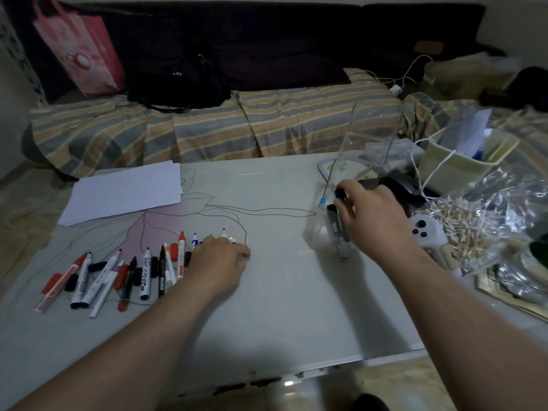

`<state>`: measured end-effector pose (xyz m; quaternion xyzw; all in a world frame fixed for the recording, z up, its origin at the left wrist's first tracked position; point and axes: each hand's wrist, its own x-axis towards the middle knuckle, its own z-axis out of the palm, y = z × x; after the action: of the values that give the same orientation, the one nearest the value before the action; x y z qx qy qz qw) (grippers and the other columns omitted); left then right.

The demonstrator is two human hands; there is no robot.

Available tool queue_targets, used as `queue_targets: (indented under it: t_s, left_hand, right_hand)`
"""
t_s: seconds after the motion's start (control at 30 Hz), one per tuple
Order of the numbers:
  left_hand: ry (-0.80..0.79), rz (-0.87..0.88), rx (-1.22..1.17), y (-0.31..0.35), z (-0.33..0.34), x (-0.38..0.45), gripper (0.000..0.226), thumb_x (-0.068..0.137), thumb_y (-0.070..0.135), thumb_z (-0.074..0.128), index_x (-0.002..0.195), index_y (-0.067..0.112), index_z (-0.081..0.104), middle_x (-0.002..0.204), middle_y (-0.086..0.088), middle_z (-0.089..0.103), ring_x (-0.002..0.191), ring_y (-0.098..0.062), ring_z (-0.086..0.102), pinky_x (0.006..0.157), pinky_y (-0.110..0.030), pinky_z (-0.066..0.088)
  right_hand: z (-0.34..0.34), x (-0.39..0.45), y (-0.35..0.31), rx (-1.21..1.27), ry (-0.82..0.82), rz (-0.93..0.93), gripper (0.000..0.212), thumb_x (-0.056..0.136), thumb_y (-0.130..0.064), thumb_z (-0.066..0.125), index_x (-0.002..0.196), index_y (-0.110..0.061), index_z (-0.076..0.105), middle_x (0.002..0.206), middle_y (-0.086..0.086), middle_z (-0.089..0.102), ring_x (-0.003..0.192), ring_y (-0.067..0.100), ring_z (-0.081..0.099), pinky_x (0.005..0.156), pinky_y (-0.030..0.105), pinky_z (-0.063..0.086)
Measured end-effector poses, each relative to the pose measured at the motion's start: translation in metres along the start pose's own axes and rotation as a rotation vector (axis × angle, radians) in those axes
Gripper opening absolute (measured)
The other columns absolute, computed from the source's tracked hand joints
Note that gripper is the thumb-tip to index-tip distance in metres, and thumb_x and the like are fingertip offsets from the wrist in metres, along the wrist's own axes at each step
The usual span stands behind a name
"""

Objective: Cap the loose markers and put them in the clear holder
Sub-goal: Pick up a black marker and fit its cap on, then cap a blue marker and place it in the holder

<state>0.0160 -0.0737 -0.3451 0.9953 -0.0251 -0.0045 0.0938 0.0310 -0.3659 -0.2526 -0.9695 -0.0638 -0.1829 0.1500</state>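
Several loose markers [118,271] and separate caps lie in a row on the white table [281,307] at the left. My left hand [219,262] rests on the right end of that row, covering a few markers; whether it grips one is hidden. At the right stands the clear holder [323,232], with a black capped marker [336,226] standing in its front compartment. My right hand [373,221] is over the holder, its fingers curled round the black cap end of that marker. A blue-tipped marker [323,200] also pokes up in the holder.
A stack of white paper [124,194] lies at the table's back left. Clutter crowds the right: a plastic bag of cotton swabs [474,223], a white controller [427,232], a cream box [462,161]. A striped sofa [207,129] runs behind the table.
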Motion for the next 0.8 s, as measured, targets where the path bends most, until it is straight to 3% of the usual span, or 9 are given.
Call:
queue_targets:
  t_s: [0.13, 0.23, 0.37, 0.43, 0.53, 0.6, 0.7, 0.8]
  left_hand:
    - [-0.044, 0.033, 0.020, 0.007, 0.007, -0.003, 0.029, 0.093, 0.043, 0.051, 0.117, 0.041, 0.067, 0.116, 0.002, 0.065, 0.111, -0.027, 0.051, 0.094, -0.038, 0.044]
    - [-0.034, 0.033, 0.034, 0.009, 0.009, -0.004, 0.029, 0.093, 0.043, 0.051, 0.118, 0.040, 0.065, 0.116, 0.002, 0.066, 0.112, -0.026, 0.051, 0.094, -0.039, 0.041]
    - [-0.016, 0.039, 0.012, 0.014, 0.007, -0.008, 0.030, 0.095, 0.044, 0.047, 0.122, 0.039, 0.060, 0.113, 0.004, 0.067, 0.109, -0.027, 0.052, 0.091, -0.040, 0.038]
    - [0.053, 0.020, -0.039, 0.012, 0.002, -0.008, 0.026, 0.097, 0.034, 0.047, 0.122, 0.037, 0.056, 0.107, 0.002, 0.069, 0.105, -0.027, 0.053, 0.086, -0.040, 0.036]
    - [0.124, -0.089, -0.045, -0.006, -0.012, -0.003, 0.046, 0.084, 0.009, 0.058, 0.121, 0.037, 0.057, 0.108, 0.003, 0.067, 0.106, -0.027, 0.052, 0.082, -0.038, 0.034]
    - [0.122, -0.157, -0.055, -0.022, -0.020, 0.000, 0.050, 0.083, 0.005, 0.055, 0.121, 0.038, 0.060, 0.113, 0.001, 0.065, 0.109, -0.029, 0.049, 0.087, -0.039, 0.036]
    - [0.119, -0.189, -0.078, -0.036, -0.021, -0.002, 0.032, 0.097, 0.023, 0.048, 0.120, 0.040, 0.065, 0.117, -0.001, 0.064, 0.113, -0.031, 0.048, 0.094, -0.040, 0.038]
    - [0.118, -0.165, -0.045, -0.040, -0.017, -0.006, 0.029, 0.097, 0.042, 0.048, 0.121, 0.042, 0.064, 0.116, 0.000, 0.065, 0.113, -0.032, 0.048, 0.094, -0.040, 0.039]
  right_hand:
    - [0.010, 0.000, 0.004, -0.082, -0.157, 0.149, 0.021, 0.102, -0.044, 0.038, 0.115, -0.038, 0.053, 0.090, 0.007, 0.052, 0.089, 0.030, 0.044, 0.066, 0.039, 0.042]
    - [0.013, 0.000, 0.005, -0.159, -0.218, 0.139, 0.029, 0.100, -0.044, 0.037, 0.097, -0.029, 0.061, 0.090, 0.005, 0.062, 0.091, 0.027, 0.042, 0.067, 0.040, 0.042]
    - [0.008, -0.001, -0.016, -0.138, -0.005, -0.013, 0.034, 0.096, -0.031, 0.050, 0.127, -0.022, 0.063, 0.111, 0.007, 0.064, 0.100, 0.032, 0.049, 0.082, 0.043, 0.046]
    - [0.011, -0.005, -0.040, -0.035, 0.028, -0.103, 0.036, 0.093, -0.025, 0.053, 0.127, -0.022, 0.065, 0.111, 0.006, 0.065, 0.104, 0.031, 0.052, 0.089, 0.042, 0.044]
    - [0.041, -0.017, -0.074, 0.128, -0.263, -0.161, 0.037, 0.093, -0.025, 0.052, 0.128, -0.025, 0.064, 0.115, 0.006, 0.063, 0.111, 0.029, 0.056, 0.095, 0.039, 0.046]
    - [0.068, -0.026, -0.088, 0.152, -0.464, -0.193, 0.039, 0.095, -0.030, 0.048, 0.132, -0.028, 0.060, 0.118, 0.008, 0.058, 0.114, 0.031, 0.056, 0.095, 0.038, 0.049]
    - [0.097, -0.031, -0.101, 0.134, -0.625, -0.213, 0.036, 0.096, -0.038, 0.045, 0.129, -0.028, 0.055, 0.117, 0.012, 0.054, 0.112, 0.038, 0.057, 0.095, 0.042, 0.049]
    - [0.113, -0.031, -0.110, 0.074, -0.721, -0.196, 0.037, 0.097, -0.043, 0.046, 0.131, -0.031, 0.053, 0.124, 0.013, 0.049, 0.111, 0.040, 0.055, 0.098, 0.044, 0.048]
